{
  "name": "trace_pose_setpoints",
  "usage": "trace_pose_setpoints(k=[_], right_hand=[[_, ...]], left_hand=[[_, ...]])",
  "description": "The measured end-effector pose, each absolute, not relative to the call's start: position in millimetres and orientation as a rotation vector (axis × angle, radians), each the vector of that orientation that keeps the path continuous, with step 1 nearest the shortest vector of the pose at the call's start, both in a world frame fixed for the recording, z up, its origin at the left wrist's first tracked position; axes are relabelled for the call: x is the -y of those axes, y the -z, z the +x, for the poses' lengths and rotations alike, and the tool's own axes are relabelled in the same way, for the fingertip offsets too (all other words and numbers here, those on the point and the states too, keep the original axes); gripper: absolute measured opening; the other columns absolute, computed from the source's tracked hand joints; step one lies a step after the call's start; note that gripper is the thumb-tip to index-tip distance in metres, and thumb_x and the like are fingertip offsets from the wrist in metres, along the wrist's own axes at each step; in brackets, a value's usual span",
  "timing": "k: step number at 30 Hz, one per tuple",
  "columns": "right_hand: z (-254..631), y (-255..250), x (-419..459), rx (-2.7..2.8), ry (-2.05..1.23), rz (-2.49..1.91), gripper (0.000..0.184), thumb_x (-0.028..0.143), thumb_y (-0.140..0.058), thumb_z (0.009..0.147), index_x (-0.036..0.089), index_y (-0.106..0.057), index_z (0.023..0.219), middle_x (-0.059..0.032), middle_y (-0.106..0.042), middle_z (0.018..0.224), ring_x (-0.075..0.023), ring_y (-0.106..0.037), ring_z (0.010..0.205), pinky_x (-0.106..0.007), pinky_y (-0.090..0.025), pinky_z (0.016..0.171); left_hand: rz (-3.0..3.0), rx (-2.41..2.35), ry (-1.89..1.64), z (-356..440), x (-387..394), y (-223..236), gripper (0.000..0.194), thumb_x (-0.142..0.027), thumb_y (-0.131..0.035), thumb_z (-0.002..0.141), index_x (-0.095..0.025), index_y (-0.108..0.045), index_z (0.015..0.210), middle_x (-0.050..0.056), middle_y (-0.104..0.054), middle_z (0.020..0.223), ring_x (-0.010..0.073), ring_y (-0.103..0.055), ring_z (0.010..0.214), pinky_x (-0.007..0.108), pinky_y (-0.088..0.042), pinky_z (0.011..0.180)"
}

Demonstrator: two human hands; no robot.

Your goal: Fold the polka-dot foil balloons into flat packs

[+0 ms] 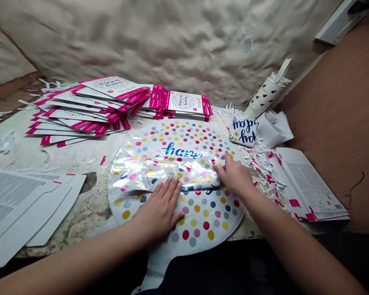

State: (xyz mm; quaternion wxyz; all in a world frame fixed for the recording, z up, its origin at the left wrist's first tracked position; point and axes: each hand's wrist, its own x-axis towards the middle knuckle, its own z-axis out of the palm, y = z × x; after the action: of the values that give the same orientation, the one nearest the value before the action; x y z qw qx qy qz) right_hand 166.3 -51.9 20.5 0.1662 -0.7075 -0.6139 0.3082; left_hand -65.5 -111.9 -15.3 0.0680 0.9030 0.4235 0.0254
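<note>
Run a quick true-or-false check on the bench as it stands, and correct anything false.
1. The left hand lies flat on the polka-dot foil balloon. True.
2. The right hand is off the balloon, touching nothing. False: it presses on the balloon's folded-over part.
3. The pink-edged packaging cards lie beyond the balloon. True.
4. The heart-printed white bottle stands to the left of the balloon. False: it stands beyond the balloon, to its right.
</note>
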Motion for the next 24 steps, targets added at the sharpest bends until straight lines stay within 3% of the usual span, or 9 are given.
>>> trace_pose_setpoints(k=[3, 5, 9, 11, 14, 16, 19, 22, 24], right_hand=[[144.8, -20.1, 80.2, 2.369, -0.36, -1.446, 0.041, 0.024, -0.045, 0.087, 0.014, -0.046, 0.127, -0.0163, -0.054, 0.126, -0.0278, -0.051, 0.116, -0.044, -0.042, 0.094], [135.6, -10.9, 93.1, 2.699, -0.24, -1.116, 0.046, 0.014, -0.041, 0.086, 0.012, -0.042, 0.132, -0.0144, -0.045, 0.136, -0.0267, -0.041, 0.126, -0.045, -0.036, 0.102], [143.5, 4.8, 91.1, 2.805, -0.09, -1.496, 0.053, 0.0, -0.043, 0.077, 0.006, -0.044, 0.13, -0.0219, -0.046, 0.132, -0.0327, -0.048, 0.119, -0.048, -0.045, 0.091], [149.9, 1.2, 88.2, 2.747, 0.008, -1.599, 0.046, -0.001, -0.04, 0.078, 0.003, -0.051, 0.122, -0.0266, -0.051, 0.124, -0.0365, -0.051, 0.114, -0.054, -0.044, 0.089], [147.8, -13.8, 102.1, 2.701, 0.109, -1.334, 0.034, 0.004, -0.035, 0.086, 0.007, -0.063, 0.104, -0.0226, -0.066, 0.1, -0.0339, -0.058, 0.105, -0.056, -0.04, 0.094], [143.2, -20.2, 121.3, 2.676, 0.159, -0.987, 0.03, 0.009, -0.039, 0.087, 0.013, -0.063, 0.105, -0.0165, -0.068, 0.098, -0.0301, -0.057, 0.108, -0.053, -0.035, 0.102], [147.8, -12.0, 143.3, 2.445, 0.135, -0.819, 0.048, 0.014, -0.051, 0.084, 0.023, -0.043, 0.131, -0.0109, -0.052, 0.129, -0.0273, -0.039, 0.127, -0.05, -0.027, 0.109], [165.4, 10.3, 142.5, 2.116, -0.089, -1.238, 0.078, 0.021, -0.057, 0.08, 0.021, -0.011, 0.144, -0.0124, -0.026, 0.147, -0.0295, -0.022, 0.135, -0.053, -0.031, 0.106], [175.4, 22.3, 134.0, 2.076, -0.203, -1.363, 0.084, 0.022, -0.055, 0.08, 0.015, -0.001, 0.145, -0.016, -0.018, 0.149, -0.0299, -0.018, 0.136, -0.052, -0.034, 0.104]], left_hand=[[2.722, -1.261, -0.063, -72.2, 111.5, 25.9, 0.07, -0.055, -0.03, 0.088, -0.004, -0.033, 0.137, 0.02, -0.025, 0.144, 0.0328, -0.019, 0.135, 0.05, -0.024, 0.107], [2.727, -1.234, -0.051, -77.6, 109.7, 24.5, 0.072, -0.055, -0.032, 0.088, -0.002, -0.033, 0.136, 0.021, -0.024, 0.144, 0.0333, -0.019, 0.134, 0.05, -0.022, 0.107], [2.7, -1.214, -0.03, -77.1, 108.8, 14.2, 0.069, -0.053, -0.032, 0.089, -0.005, -0.032, 0.138, 0.019, -0.023, 0.145, 0.0311, -0.019, 0.135, 0.048, -0.022, 0.108], [2.671, -1.246, 0.019, -71.0, 107.5, 7.9, 0.069, -0.054, -0.03, 0.089, -0.005, -0.032, 0.138, 0.018, -0.024, 0.144, 0.0307, -0.021, 0.134, 0.046, -0.023, 0.108], [2.646, -1.353, 0.097, -60.0, 102.5, -1.5, 0.07, -0.051, -0.037, 0.087, 0.001, -0.035, 0.135, 0.024, -0.031, 0.14, 0.0344, -0.029, 0.131, 0.047, -0.027, 0.106], [2.678, -1.375, 0.145, -56.5, 97.9, -5.8, 0.06, -0.034, -0.046, 0.085, 0.006, -0.04, 0.129, 0.028, -0.037, 0.135, 0.0349, -0.035, 0.127, 0.045, -0.029, 0.106], [2.691, -1.36, 0.124, -62.0, 92.7, -6.2, 0.05, -0.015, -0.047, 0.08, 0.002, -0.044, 0.128, 0.024, -0.043, 0.133, 0.0295, -0.041, 0.125, 0.038, -0.035, 0.104], [2.661, -1.249, -0.002, -73.2, 93.5, -0.4, 0.054, -0.023, -0.048, 0.083, -0.009, -0.039, 0.134, 0.018, -0.039, 0.138, 0.0262, -0.039, 0.127, 0.036, -0.038, 0.102], [2.688, -1.082, -0.028, -77.5, 97.2, 4.8, 0.053, -0.022, -0.046, 0.086, -0.016, -0.035, 0.137, 0.015, -0.035, 0.142, 0.0263, -0.033, 0.13, 0.04, -0.033, 0.105]])
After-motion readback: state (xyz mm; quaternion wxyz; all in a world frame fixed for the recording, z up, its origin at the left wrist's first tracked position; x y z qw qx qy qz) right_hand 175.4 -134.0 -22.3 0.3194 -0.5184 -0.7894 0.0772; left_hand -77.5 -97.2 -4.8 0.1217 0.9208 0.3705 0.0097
